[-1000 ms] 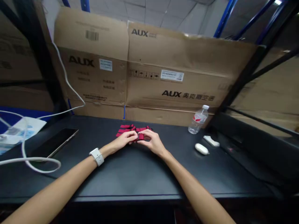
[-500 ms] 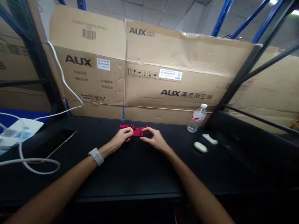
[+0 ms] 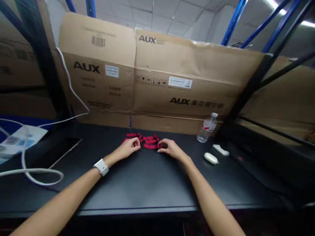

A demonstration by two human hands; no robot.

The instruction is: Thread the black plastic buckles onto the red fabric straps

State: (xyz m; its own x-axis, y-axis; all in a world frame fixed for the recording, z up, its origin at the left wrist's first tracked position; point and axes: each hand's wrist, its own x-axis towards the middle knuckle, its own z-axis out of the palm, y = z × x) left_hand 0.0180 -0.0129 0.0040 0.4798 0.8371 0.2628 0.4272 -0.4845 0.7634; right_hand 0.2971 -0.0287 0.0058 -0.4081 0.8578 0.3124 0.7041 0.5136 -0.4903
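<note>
Red straps with black parts (image 3: 150,142) lie folded in rows on the black table, near its back. At their left side is my left hand (image 3: 129,146), its thumb and index finger pinched together by a small black buckle; what sits between the fingertips is too small to make out. My right hand (image 3: 170,148) is at the right end of the straps, thumb and fingers curved round the end of the front strap. A white watch (image 3: 101,167) is on my left wrist.
On the black table (image 3: 137,190), a phone (image 3: 57,152), white cable (image 3: 24,157) and paper (image 3: 24,141) lie left. A plastic bottle (image 3: 207,128), a white oval case (image 3: 211,158) and a white object (image 3: 220,150) stand or lie right. Cardboard (image 3: 197,65) walls the back.
My right hand has moved right along the straps, and more of the red rows shows between the hands. My left hand has shifted slightly left and down. The view has tilted up a little.
</note>
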